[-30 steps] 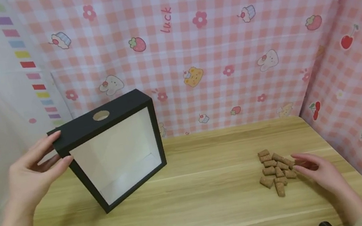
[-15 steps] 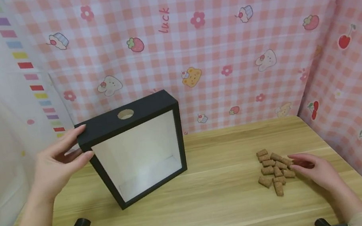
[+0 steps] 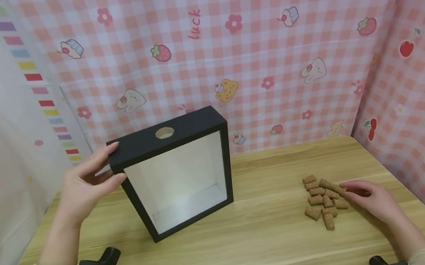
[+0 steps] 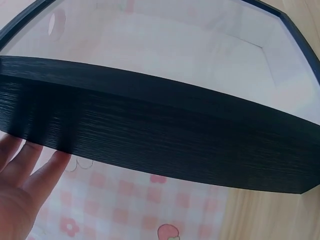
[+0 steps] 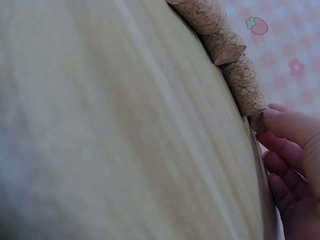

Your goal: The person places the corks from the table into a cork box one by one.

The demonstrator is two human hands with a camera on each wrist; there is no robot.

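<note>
Box (image 3: 183, 180), black-framed with a pale interior: on the surface (image 3: 237, 251), left of centre, standing on a narrow side, front turned at a slant. Round hole (image 3: 165, 133) in its top face. Whether the whole base sits flat cannot be told.

Left hand (image 3: 87, 185): clamped on the box's upper left corner, thumb against the front frame, fingers at the top and rear edge. Right hand (image 3: 376, 203): thumb and finger pinched together on the end of a cork (image 5: 257, 121) at the right side of the cork pile (image 3: 327, 201), right of centre. Other fingers bent below it, near the wood.

Risks, as judged: the grip on the box is at one high corner only, so an uneven pull could swivel or tip it on its narrow base. The pinch takes just the cork's end; a slack hold might let it slip and roll. Neighbouring corks lie touching, so a sideways drag would likely scatter some.

Edges and room: a wide stretch of wood between box and pile. Patterned cloth (image 3: 257, 48) backs the far edge, well behind the pile. Right-hand edge runs near the right forearm; tightest side for a rolling cork. Left forearm lies beside the left edge.
</note>
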